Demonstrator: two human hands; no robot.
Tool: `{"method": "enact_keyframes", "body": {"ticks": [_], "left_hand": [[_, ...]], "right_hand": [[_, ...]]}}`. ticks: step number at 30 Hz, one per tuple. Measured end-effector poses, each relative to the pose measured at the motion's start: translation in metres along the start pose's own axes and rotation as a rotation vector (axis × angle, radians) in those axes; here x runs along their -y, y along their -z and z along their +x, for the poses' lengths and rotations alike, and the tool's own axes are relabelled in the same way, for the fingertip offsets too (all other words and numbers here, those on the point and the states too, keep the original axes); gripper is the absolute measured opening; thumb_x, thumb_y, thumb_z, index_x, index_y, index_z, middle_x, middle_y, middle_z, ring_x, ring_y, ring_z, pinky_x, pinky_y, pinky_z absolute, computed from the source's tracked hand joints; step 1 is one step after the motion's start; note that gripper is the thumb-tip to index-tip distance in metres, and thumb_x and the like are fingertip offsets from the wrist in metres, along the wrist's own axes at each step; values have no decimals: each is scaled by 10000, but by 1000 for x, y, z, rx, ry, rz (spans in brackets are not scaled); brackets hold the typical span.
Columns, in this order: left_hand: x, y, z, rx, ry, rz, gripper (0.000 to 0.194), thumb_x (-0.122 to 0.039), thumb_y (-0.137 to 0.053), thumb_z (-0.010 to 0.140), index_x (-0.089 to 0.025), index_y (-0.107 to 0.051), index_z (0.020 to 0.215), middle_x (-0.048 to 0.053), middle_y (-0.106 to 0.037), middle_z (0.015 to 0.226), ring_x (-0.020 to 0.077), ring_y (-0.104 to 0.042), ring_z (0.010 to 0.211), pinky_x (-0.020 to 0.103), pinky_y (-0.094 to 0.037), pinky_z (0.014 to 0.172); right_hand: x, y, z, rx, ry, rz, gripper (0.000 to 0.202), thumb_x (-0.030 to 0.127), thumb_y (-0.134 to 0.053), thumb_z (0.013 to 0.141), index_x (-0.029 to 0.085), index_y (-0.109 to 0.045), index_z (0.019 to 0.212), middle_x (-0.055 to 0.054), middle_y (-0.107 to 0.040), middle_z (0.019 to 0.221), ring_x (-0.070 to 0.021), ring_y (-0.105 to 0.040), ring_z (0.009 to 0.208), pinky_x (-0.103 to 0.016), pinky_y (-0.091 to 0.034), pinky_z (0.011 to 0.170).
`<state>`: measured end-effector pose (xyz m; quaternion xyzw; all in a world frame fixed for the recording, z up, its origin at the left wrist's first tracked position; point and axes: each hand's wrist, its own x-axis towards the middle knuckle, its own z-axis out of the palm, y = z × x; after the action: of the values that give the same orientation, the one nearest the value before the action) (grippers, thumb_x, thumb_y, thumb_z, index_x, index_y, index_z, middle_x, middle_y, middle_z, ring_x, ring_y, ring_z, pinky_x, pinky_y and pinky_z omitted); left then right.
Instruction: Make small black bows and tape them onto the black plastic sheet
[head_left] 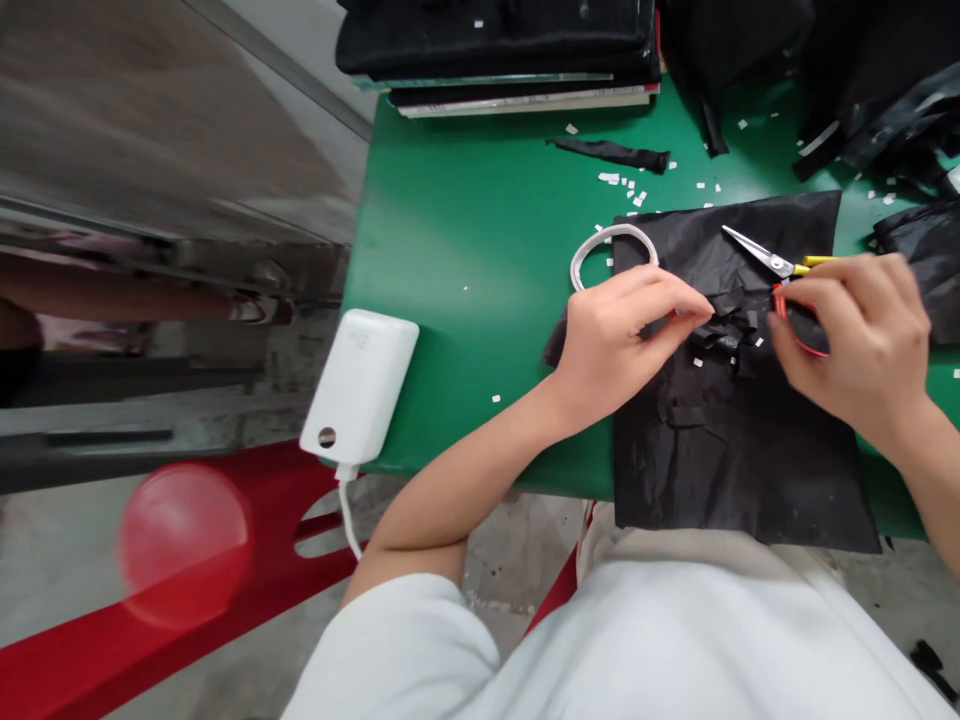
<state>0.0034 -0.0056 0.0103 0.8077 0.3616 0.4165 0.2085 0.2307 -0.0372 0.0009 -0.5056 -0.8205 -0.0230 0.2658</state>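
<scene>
My left hand (607, 345) is closed, thumb and fingertips pinched together over small black scraps (731, 325). Whatever lies in that pinch is too small to make out. A thin white ring (616, 232), like a narrow tape roll, shows just behind its knuckles. Over the right part of a black fabric sheet (742, 450), my right hand (862, 340) curls around the handles of a pair of scissors (776, 264). One handle is yellow, the other red, and both are partly hidden by the hand. The scissors' blades point up and left.
The green table (450, 230) carries a white power bank (360, 385) with a cable at its left edge. Books (525, 95) under black cloth lie at the back. A black strip (615, 153), white paper bits (634, 190) and black fabric (885, 110) lie farther right.
</scene>
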Motion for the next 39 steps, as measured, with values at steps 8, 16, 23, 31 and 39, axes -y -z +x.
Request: {"method": "enact_keyframes", "body": {"ticks": [8,16,23,31,39], "left_hand": [[-7,-1,0,46,211,-257,72,-133,-687,816,-191,-723,798,-13,-757,809,91,-671,720,192,-514,637],[-9,-5,-2,68,355,-432,74,-149,-677,817,-193,-737,820,2,-755,808,111,-689,736,207,-555,652],[-8,-5,-1,100,440,-549,70,-131,-705,770,-183,-743,799,-6,-749,793,100,-684,707,189,-556,625],[-8,-4,-1,221,554,-655,278,-204,-757,758,-206,-693,1028,-8,-743,778,133,-723,722,219,-594,648],[-9,-10,-5,208,623,-745,345,-374,-814,705,-180,-587,876,-4,-724,780,133,-730,760,229,-596,705]], "right_hand": [[48,-13,-11,228,238,266,93,211,-598,875,155,-633,940,-100,-676,896,-228,-545,799,-382,-508,728],[51,-21,-14,284,230,278,83,159,-562,880,183,-615,820,-72,-637,804,-212,-513,766,-357,-468,689],[46,-5,-6,176,22,595,82,154,-587,867,220,-565,822,-22,-651,772,-172,-591,745,-334,-513,702],[43,4,0,92,-548,950,92,252,-674,842,244,-582,838,27,-676,682,-137,-667,586,-241,-550,519],[44,0,-2,34,-609,978,79,221,-686,835,258,-623,867,40,-699,690,-136,-693,597,-226,-579,547]]}}
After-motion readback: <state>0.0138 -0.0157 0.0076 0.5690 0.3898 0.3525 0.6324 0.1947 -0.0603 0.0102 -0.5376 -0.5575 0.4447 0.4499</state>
